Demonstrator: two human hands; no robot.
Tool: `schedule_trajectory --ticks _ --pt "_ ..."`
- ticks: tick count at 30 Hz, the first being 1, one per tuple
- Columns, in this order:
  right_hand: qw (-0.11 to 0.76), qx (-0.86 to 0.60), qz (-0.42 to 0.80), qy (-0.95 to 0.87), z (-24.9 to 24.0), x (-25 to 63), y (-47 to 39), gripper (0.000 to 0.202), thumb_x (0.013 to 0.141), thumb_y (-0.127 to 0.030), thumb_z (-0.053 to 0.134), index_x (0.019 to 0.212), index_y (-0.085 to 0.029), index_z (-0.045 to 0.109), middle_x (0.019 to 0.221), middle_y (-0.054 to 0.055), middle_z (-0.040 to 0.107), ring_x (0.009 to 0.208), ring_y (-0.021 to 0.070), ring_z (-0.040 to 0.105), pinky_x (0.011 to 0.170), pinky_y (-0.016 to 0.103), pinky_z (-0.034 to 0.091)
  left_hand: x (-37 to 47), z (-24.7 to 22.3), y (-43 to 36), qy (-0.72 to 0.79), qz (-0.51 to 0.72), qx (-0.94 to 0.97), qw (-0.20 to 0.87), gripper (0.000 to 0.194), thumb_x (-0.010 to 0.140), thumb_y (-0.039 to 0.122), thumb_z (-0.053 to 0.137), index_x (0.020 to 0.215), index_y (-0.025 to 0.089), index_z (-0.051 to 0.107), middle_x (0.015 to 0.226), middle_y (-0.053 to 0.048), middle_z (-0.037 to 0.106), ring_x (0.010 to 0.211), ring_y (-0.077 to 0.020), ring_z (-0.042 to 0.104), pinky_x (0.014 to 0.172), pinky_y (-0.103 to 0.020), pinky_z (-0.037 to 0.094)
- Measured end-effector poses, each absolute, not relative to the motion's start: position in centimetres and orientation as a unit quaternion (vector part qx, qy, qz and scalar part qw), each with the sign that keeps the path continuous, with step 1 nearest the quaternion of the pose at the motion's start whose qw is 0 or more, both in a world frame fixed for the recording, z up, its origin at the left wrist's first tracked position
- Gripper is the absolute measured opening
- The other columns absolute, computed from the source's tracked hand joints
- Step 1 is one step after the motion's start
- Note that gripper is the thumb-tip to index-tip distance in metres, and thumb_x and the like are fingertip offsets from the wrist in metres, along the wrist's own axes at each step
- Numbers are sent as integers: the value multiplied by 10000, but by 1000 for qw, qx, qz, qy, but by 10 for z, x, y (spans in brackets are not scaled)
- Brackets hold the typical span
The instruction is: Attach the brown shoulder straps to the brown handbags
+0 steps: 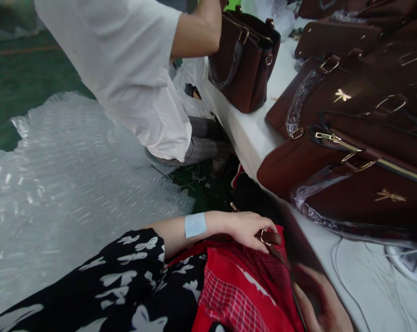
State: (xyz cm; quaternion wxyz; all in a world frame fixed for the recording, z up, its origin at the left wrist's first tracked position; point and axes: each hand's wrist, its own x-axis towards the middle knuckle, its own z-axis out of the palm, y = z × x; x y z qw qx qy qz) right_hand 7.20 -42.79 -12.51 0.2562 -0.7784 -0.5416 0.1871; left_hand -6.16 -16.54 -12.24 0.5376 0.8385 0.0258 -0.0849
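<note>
My left hand (248, 228) reaches in from the left, a pale blue patch (195, 225) on its wrist. Its fingers are closed round a brown strap with a gold buckle (264, 237), above the red checked cloth (236, 281) on my lap. At the lower right, my right hand (320, 299) lies beside the strap's lower length, its fingers curved and blurred; whether it grips the strap is hidden. A dark brown item stands between my hands and the table edge, mostly in shadow.
Brown handbags (336, 193) with plastic-wrapped handles crowd the white table (374, 281) at right. A person in a white shirt (135, 78) sits ahead, an arm by an upright bag (244, 64). Clear plastic wrap (73, 198) covers the left floor. Thin cables lie on the table.
</note>
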Motion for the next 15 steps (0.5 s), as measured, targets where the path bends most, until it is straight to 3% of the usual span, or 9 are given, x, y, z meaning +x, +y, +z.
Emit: schedule_trajectory --ticks 1,3,6,8,10,12,15 --pt "269 -781 157 -542 -121 68 -409 479 890 -497 583 1273 -213 544 1182 113 674 913 227 702 755 315 586 -61 -122 -173 10 -94 844 529 504 797 347 732 1230 164 548 1002 -61 689 854 -204 660 713 -275 482" --pt "259 -776 141 -557 -117 59 -373 476 880 -507 590 1250 -210 548 1136 114 686 896 242 700 744 340 572 -62 -122 -182 -19 -111 854 508 447 815 305 688 1212 148 556 1022 -83 692 876 -229 672 723 -302 502" --pt "218 -765 187 -576 -125 53 -339 290 925 -502 522 961 -233 627 860 44 708 706 202 684 627 302 521 -71 -127 -173 -39 -125 864 486 388 846 320 644 1173 124 573 1014 -102 695 877 -233 676 733 -311 515" --pt "225 -774 203 -556 -140 58 -331 338 914 -544 515 850 -231 625 810 39 701 666 196 670 606 296 498 -84 -132 -154 7 -82 881 467 450 850 355 655 1223 126 552 1040 -106 691 929 -229 665 790 -315 512" --pt "253 -797 215 -505 -157 67 -329 400 867 -610 544 825 -225 641 777 42 706 642 201 665 585 290 491 -101 -137 -133 146 5 899 414 401 862 343 645 1198 136 575 1068 -110 685 1002 -229 638 877 -331 486" --pt "294 -822 236 -427 -172 74 -328 455 810 -664 578 784 -215 645 669 27 677 558 189 627 521 273 469 -118 -143 -118 311 58 874 369 262 929 357 539 1033 142 648 970 -93 699 951 -209 637 874 -320 467" --pt "367 -835 265 -314 -185 75 -327 478 761 -679 625 761 -201 631 571 -5 601 477 149 532 459 244 428 -134 -154 -119 377 -54 805 455 531 1004 457 325 737 155 670 642 -27 653 644 -136 612 677 -246 443"
